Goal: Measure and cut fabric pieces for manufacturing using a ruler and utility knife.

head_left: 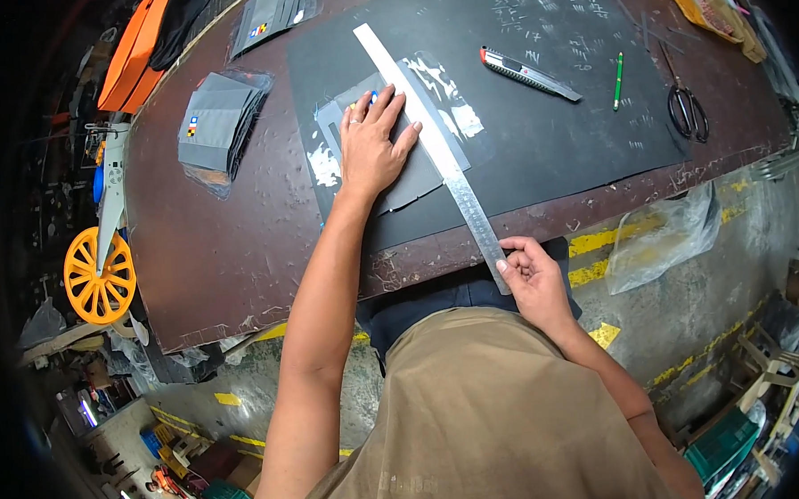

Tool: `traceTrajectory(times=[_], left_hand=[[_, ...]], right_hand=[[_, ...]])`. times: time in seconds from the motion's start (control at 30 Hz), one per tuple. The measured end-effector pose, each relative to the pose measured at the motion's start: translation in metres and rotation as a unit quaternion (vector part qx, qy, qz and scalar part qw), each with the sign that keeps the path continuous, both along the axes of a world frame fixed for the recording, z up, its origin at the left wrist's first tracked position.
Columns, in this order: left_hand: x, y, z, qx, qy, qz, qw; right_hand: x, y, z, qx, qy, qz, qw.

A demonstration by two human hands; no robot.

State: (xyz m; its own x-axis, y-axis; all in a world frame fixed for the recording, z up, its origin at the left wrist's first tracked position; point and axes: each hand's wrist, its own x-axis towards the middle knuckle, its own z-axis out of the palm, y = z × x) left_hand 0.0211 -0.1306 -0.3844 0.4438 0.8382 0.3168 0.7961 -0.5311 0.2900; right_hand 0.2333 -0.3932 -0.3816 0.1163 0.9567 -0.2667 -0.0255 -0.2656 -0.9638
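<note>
A long metal ruler [445, 158] lies slanted across a grey flat piece [412, 179] with a clear plastic film [462, 120] at its edges. My left hand [373, 157] rests flat on the grey piece, fingers spread, its thumb touching the ruler's edge. Over the table's near edge, my right hand [536, 284] pinches the ruler's near end between thumb and fingers. Beneath all this is a black sheet [556, 149] with pale handwritten marks. To the right on it are a utility knife [530, 72] with its blade out and a green pencil [619, 81].
Dark-handled scissors [687, 114] lie at the brown table's [240, 265] right. Stacked grey pieces [220, 123] sit at the left, with another stack [272, 16] behind. A yellow wheel [100, 276] and an orange object [132, 51] stand past the left edge. Clear plastic [666, 238] hangs at the right front.
</note>
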Motion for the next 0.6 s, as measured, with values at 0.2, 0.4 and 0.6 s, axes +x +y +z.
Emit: traceTrajectory(times=[0.2, 0.4, 0.6], left_hand=[[-0.0013, 0.0009, -0.0028, 0.009, -0.004, -0.003, 1.000], [-0.0005, -0.0003, -0.0004, 0.000, 0.005, 0.000, 1.000], [-0.0028, 0.0006, -0.0032, 0.010, 0.000, -0.004, 1.000]], right_hand=[[-0.0008, -0.0012, -0.0045, 0.002, 0.012, -0.001, 1.000], [-0.0011, -0.0014, -0.0013, 0.003, 0.012, -0.004, 1.000], [-0.0006, -0.0016, -0.0021, 0.007, 0.014, -0.002, 1.000]])
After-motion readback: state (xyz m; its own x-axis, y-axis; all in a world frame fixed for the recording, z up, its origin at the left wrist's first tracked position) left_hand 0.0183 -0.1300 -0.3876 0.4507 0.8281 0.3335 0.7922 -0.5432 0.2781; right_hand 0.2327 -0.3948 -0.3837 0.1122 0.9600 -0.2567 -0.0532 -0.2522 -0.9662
